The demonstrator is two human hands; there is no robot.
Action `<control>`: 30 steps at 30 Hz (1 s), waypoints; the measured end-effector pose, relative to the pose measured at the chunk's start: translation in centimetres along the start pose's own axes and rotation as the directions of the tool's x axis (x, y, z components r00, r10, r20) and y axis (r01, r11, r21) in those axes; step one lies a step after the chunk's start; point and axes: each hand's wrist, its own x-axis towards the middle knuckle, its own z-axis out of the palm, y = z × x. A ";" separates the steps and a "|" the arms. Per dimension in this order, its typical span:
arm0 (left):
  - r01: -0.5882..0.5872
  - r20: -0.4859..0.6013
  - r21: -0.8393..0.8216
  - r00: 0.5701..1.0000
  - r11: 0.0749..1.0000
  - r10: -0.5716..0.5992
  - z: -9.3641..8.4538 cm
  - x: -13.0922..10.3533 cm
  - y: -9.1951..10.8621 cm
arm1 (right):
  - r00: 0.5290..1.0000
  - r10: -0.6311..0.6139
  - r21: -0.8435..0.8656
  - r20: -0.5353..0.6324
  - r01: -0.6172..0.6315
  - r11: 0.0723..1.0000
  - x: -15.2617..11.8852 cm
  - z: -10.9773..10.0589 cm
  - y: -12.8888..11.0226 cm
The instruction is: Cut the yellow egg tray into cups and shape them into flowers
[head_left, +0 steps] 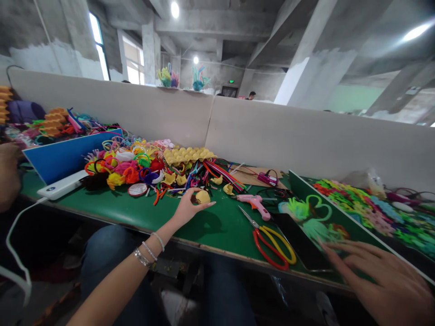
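Observation:
Between the thumb and fingers of my left hand (190, 206) is a small round yellow piece (203, 197), held just above the green table (224, 235). My right hand (380, 271) is at the lower right with its fingers spread, holding nothing, slightly blurred. Its fingertips are near a black phone (301, 244) and a green fluffy item (316, 228). Between the hands lie scissors (272, 242) with one red and one yellow handle, and a pink glue gun (254, 204). Torn yellow carton cups (228, 189) lie behind my left hand.
A colourful heap of pipe cleaners (125, 167), a yellow egg tray (188, 155) and a white power strip (63, 185) sit at the left. Low dividers (71, 151) flank the table. Another person's arm (8, 176) shows at the far left.

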 end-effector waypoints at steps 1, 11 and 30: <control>-0.032 0.002 0.017 0.999 0.999 0.032 0.1 -0.2 0.2 | 0.998 -0.057 -0.013 0.020 0.057 0.998 0.5 0.5 -0.7; -0.285 0.133 0.147 0.954 0.947 0.267 1.0 -2.0 2.4 | 0.923 -0.222 0.508 0.313 0.034 0.861 4.9 8.2 -12.2; -0.185 0.100 -0.087 0.976 0.979 0.193 1.9 -2.9 2.3 | 0.889 -0.145 0.840 0.434 -0.341 0.423 6.6 11.0 -16.0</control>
